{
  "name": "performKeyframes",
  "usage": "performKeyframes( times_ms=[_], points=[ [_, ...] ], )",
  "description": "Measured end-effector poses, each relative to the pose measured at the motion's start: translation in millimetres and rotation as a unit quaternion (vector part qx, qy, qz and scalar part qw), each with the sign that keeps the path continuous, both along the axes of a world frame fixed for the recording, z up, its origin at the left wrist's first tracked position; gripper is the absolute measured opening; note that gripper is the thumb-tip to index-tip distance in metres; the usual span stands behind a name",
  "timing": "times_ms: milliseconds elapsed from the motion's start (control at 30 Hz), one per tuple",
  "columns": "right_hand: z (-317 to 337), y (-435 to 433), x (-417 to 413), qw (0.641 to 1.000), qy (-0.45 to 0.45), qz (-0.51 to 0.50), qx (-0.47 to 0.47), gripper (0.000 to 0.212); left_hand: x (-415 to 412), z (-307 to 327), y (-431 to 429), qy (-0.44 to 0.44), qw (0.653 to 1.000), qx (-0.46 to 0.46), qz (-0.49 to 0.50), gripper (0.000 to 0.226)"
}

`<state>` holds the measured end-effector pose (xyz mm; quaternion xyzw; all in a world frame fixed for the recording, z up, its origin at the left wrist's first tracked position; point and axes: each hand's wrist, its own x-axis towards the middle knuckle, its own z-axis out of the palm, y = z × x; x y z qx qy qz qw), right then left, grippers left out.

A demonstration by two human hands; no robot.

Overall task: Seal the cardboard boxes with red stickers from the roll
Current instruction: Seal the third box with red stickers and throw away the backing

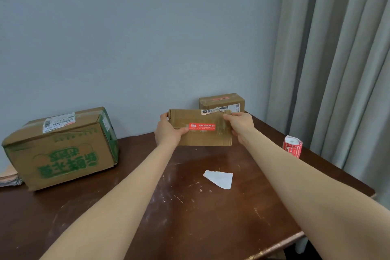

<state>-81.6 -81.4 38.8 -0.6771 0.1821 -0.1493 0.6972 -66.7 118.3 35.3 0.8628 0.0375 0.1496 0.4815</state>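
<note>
I hold a small cardboard box (200,137) up above the far part of the table, tilted toward me. A red sticker (202,126) lies across its top seam. My left hand (168,131) grips the box's left end, thumb on top near the sticker. My right hand (239,125) grips the right end. Behind it a second small box (221,100) stands by the wall with a red strip on its top. The roll of red stickers (293,146) stands upright near the table's right edge.
A large cardboard box (61,148) with green print sits at the left of the dark wooden table (190,217). A white scrap of backing paper (219,178) lies mid-table. Grey curtains (337,59) hang at the right. Folded cloth (9,176) lies at the far left.
</note>
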Motion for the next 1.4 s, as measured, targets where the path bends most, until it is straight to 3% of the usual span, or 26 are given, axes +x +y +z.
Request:
performKeyframes(
  times_ms=[167, 300, 467, 667, 867, 1100, 1333, 1400],
  points=[
    [-1.8, 11.7, 10.4, 1.0, -0.001, 0.011, 0.01, 0.035, 5.0, 1.3, 8.6, -0.015, 1.0, -0.003, 0.005, 0.071],
    [-1.2, 20.3, 19.5, 1.0, 0.005, 0.018, 0.023, 0.02, 11.2, 2.0, 19.9, -0.024, 0.999, -0.026, 0.008, 0.053],
    [-8.7, 34.0, 37.5, 0.999, 0.02, -0.003, 0.033, 0.028, 18.0, 5.3, 24.5, -0.02, 0.989, -0.139, 0.047, 0.041],
    [-19.2, 47.2, 57.2, 0.993, 0.038, -0.002, 0.115, 0.018, 35.2, -4.3, 39.2, -0.022, 0.97, -0.223, 0.091, 0.025],
    [-36.9, 56.8, 82.1, 0.988, 0.051, 0.009, 0.143, 0.033, 50.8, -23.2, 44.6, -0.021, 0.975, -0.203, 0.086, 0.044],
    [-52.6, 66.5, 104.1, 0.991, 0.1, 0.064, 0.058, 0.05, 77.4, -41.4, 51.1, 0.01, 0.984, -0.152, 0.09, 0.047],
    [-52.0, 70.9, 121.7, 0.984, 0.137, 0.093, -0.062, 0.006, 93.9, -48.0, 45.9, 0.046, 0.99, -0.115, 0.071, 0.049],
    [-51.9, 70.3, 128.2, 0.983, 0.138, 0.08, -0.092, 0.005, 97.5, -49.2, 43.1, 0.049, 0.99, -0.114, 0.065, 0.045]
  ],
)
